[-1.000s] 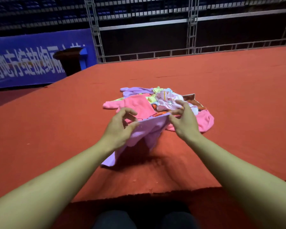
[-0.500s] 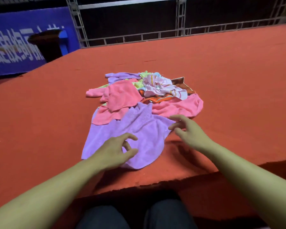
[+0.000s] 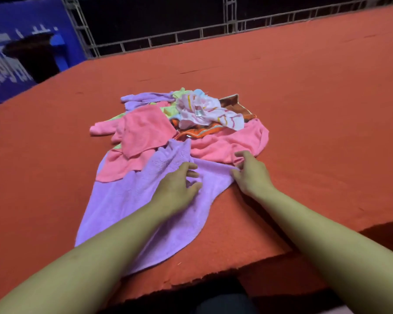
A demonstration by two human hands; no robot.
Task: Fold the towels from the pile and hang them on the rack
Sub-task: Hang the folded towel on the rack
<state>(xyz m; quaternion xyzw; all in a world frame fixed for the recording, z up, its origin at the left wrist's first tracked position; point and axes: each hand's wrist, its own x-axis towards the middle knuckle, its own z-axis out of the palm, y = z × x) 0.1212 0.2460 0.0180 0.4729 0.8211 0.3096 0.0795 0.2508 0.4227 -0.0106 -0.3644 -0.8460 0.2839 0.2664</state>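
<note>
Two hands are in view: one left hand and one right hand. On the red carpeted platform, toward its near edge, lie two purple towels: a large one spread flat and a second at the pile's far side. Pink towels number at least two, one left and one right. There is one white patterned cloth, one orange-and-brown towel and one yellow-green cloth; the pile hides any others.
</note>
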